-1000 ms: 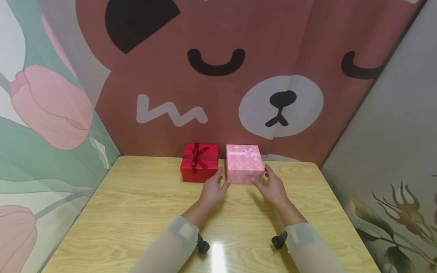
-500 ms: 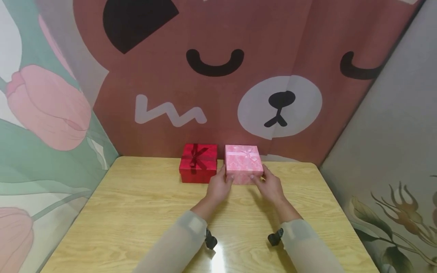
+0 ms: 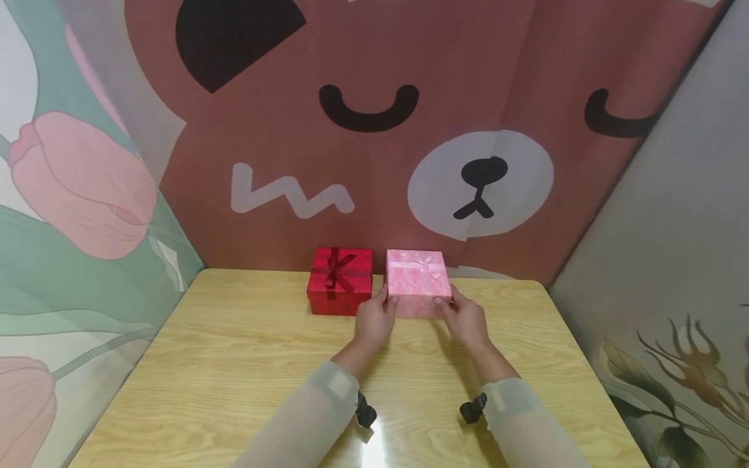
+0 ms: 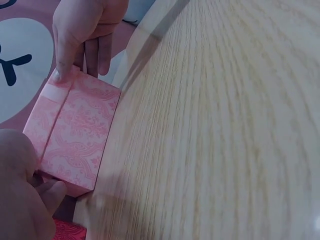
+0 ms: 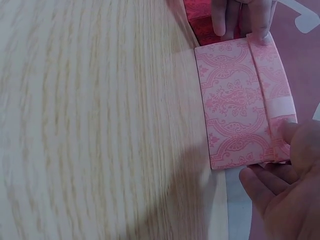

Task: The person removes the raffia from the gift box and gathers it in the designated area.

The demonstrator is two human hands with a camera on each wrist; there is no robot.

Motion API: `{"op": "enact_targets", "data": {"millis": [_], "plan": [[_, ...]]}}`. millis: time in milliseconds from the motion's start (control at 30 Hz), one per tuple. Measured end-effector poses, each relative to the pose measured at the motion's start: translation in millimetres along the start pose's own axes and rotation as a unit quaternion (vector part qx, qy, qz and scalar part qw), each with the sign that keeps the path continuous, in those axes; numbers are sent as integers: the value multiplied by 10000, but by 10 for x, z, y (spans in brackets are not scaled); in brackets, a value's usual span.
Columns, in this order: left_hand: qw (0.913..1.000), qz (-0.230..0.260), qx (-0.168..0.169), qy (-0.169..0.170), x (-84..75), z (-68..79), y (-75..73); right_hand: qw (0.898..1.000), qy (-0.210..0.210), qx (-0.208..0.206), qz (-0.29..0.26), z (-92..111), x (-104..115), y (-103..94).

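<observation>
A pink patterned gift box point(image 3: 418, 281) with a ribbon and bow sits at the back of the wooden table, its lid on. My left hand point(image 3: 374, 322) holds its left front corner, thumb on the front and fingers along the left side. At the opposite corner my right hand point(image 3: 466, 323) grips in the same way, its thumb point(image 5: 288, 131) against the front near the lid's edge. To the left stands a red gift box point(image 3: 341, 281) with a dark red bow. A narrow gap parts the two boxes, and some of my left fingertips are hidden there.
The wooden table point(image 3: 246, 364) runs back to a wall hanging point(image 3: 281, 149) with a bear face, just behind both boxes. Floral panels point(image 3: 88, 188) border the left side, and a grey wall point(image 3: 661, 227) stands at the right.
Both hands have closed in on the pink box and now hold its sides, the left one moving right and the right one slightly left. The boxes appear unmoved.
</observation>
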State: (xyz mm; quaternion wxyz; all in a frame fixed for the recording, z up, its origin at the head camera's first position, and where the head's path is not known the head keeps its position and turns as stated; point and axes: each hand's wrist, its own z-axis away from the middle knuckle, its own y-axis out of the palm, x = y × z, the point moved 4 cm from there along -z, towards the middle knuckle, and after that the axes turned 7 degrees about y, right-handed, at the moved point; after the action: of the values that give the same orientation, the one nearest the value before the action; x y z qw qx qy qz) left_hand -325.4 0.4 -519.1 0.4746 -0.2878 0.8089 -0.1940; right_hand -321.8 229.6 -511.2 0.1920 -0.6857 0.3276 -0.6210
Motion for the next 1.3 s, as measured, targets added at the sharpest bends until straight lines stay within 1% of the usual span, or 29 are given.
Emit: {"op": "enact_targets", "data": {"millis": [233,400,533,733,1033,1133,1300], "plan": [[9999,89,-89,4,-20,8,-34,9999,65,-143,-31,9,-20,-20],[9995,227,-151,-131,19,29,-52,9999,109,-121,6,30,-23,-27],[9996,216,-180,-27,33,46,-69,9999,101,-92,-7,56,-26,-43],[9996,210,-143,125,40,70,-99,9999,-21,-139,60,88,-20,-61],[9995,323,9,-26,66,136,-125,10000,-4,-56,57,173,-15,-47],[9994,349,-49,6,63,171,-147,10000,6,-75,55,212,-10,-42],[9986,523,-40,-107,74,213,-179,9999,-20,-110,-12,263,0,-35]]}}
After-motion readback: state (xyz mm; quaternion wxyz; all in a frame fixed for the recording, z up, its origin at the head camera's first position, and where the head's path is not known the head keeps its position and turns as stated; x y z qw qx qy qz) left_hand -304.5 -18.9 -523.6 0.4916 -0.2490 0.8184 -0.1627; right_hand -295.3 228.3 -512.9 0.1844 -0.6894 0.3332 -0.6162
